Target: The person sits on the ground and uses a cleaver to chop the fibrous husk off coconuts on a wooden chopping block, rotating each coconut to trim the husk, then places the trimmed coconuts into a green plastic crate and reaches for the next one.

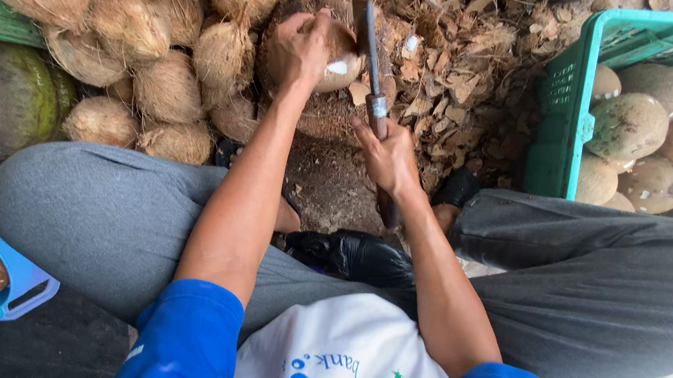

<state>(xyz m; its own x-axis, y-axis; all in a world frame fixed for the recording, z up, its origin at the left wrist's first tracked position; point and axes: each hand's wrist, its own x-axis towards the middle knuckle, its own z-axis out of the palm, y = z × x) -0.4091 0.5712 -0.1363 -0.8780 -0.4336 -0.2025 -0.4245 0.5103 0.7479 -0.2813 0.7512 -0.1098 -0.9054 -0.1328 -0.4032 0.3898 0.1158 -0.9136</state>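
Observation:
My left hand (299, 50) grips a brown coconut (337, 54) with a white cut patch, holding it down on a round wooden block (325, 116). My right hand (390, 157) is closed around the handle of a cleaver (370, 38), whose dark blade stands just right of the coconut, touching or nearly touching it. Both arms reach forward between my grey-trousered knees.
A pile of husked fibrous coconuts (146, 36) lies at the left. A green plastic crate (569, 117) at the right holds several peeled coconuts. Husk chips (471, 58) cover the ground. A green gas cylinder (4, 95) and a blue container (4, 273) with a coconut shell sit left.

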